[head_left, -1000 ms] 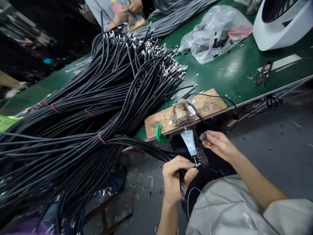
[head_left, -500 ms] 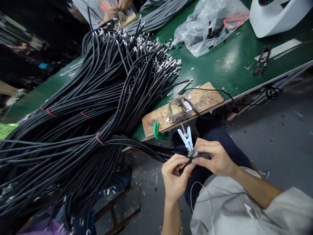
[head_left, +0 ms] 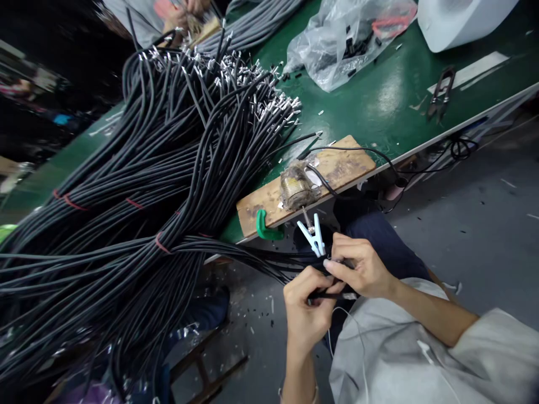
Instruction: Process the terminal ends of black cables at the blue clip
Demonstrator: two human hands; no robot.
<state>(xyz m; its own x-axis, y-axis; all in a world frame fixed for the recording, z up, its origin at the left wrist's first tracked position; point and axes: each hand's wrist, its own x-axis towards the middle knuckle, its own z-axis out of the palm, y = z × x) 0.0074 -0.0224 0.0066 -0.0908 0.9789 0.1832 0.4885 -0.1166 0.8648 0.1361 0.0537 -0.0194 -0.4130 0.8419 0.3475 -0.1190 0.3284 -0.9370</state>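
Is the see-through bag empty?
No, the bag isn't empty: black bits and something red show through its plastic. I can't tell how full it is.

Around the brown, dark-blotched board (head_left: 349, 163), the table (head_left: 379, 112) is green. Left of the board, black cables (head_left: 168, 163) carry red ties (head_left: 161, 244) and silvery-white tips (head_left: 282, 106). At its near edge, the clamp (head_left: 264, 227) is bright green; just past that edge, the clip (head_left: 314, 238) is pale blue.
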